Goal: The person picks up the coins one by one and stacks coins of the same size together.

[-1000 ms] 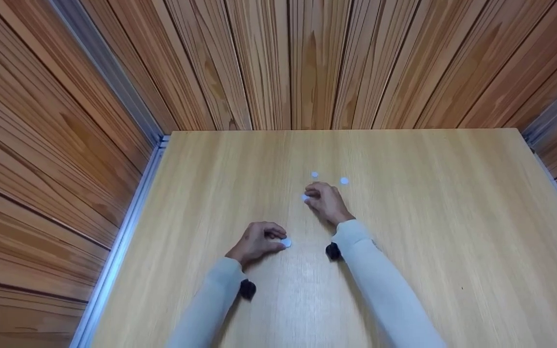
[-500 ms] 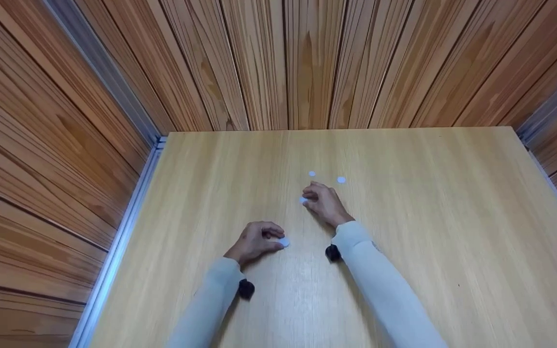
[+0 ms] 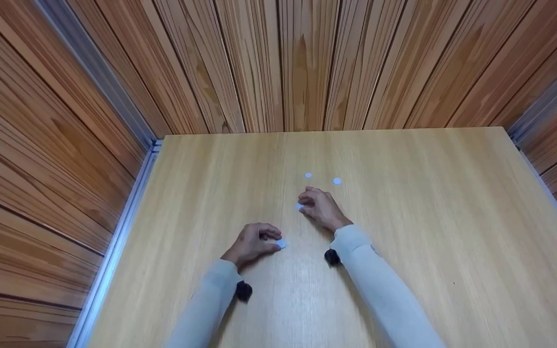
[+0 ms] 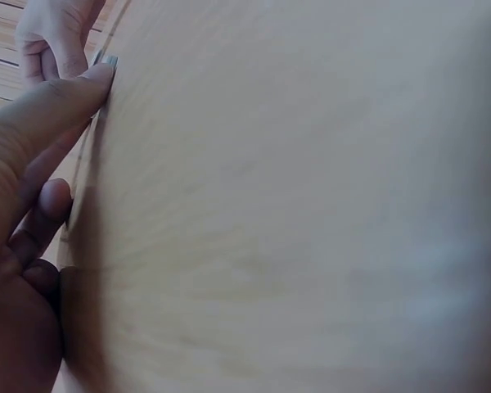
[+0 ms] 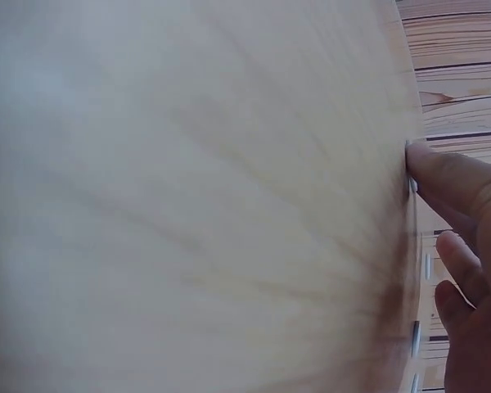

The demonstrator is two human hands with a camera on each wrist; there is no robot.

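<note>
Tabletop (image 3: 428, 203) before a plank wall (image 3: 305, 63)
Near disc (image 3: 282, 243) at the fingertips of the left hand (image 3: 254, 243); farther back and right, middle disc (image 3: 299, 206) at those of the right hand (image 3: 323, 209); behind both hands, far-left disc (image 3: 308, 175) beside far-right disc (image 3: 337, 181).

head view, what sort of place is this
Probably a work booth: wood-patterned panels on three sides of a pale table, with a metal rail along its left edge.
</note>
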